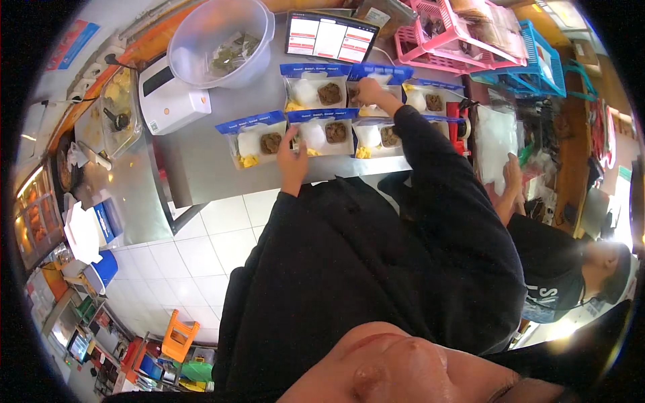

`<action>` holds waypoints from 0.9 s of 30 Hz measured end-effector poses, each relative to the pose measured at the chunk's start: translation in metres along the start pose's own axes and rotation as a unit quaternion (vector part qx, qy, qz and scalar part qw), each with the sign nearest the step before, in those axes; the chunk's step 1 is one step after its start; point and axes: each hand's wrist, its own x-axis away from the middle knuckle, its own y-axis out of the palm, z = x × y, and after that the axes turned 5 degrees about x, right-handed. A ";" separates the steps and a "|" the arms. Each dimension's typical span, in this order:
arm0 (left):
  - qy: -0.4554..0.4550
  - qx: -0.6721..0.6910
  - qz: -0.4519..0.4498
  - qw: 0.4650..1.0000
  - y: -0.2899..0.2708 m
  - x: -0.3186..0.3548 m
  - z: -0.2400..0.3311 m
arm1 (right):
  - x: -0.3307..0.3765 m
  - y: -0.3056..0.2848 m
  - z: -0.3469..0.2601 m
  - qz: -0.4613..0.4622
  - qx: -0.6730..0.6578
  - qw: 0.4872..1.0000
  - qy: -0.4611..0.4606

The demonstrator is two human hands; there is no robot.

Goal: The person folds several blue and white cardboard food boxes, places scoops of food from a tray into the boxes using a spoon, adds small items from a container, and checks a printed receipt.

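Several clear food bags with blue header cards lie in two rows on the steel counter (201, 168). Each holds a white portion, a brown piece and something yellow. My left hand (291, 153) pinches the left edge of the middle front-row bag (327, 131), next to the leftmost bag (259, 140). My right hand (370, 91), reaching out of a black sleeve, grips the top of a back-row bag (383, 75) beside another back-row bag (316, 88).
A big clear bowl (222, 40) sits on a white scale (171, 97). A tablet (329, 37) stands behind the bags, with pink (440, 37) and blue (534, 64) baskets further right. A co-worker's hand (514, 171) holds clear bags (495, 138). An orange stool (178, 336) stands on the tiled floor.
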 end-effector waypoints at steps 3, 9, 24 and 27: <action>-0.077 0.054 0.040 0.995 -0.017 0.012 0.006 | 0.041 -0.009 0.013 0.193 -0.027 0.980 -0.038; -0.054 0.038 0.126 0.990 -0.056 0.009 0.029 | 0.162 -0.013 -0.021 0.388 -0.319 0.864 -0.016; -0.066 0.000 0.135 0.989 -0.157 0.015 0.003 | 0.131 0.095 -0.049 0.188 -0.157 0.969 0.015; -0.167 0.048 0.196 0.965 -0.194 0.029 0.000 | 0.178 -0.024 -0.132 0.133 -0.121 0.967 -0.179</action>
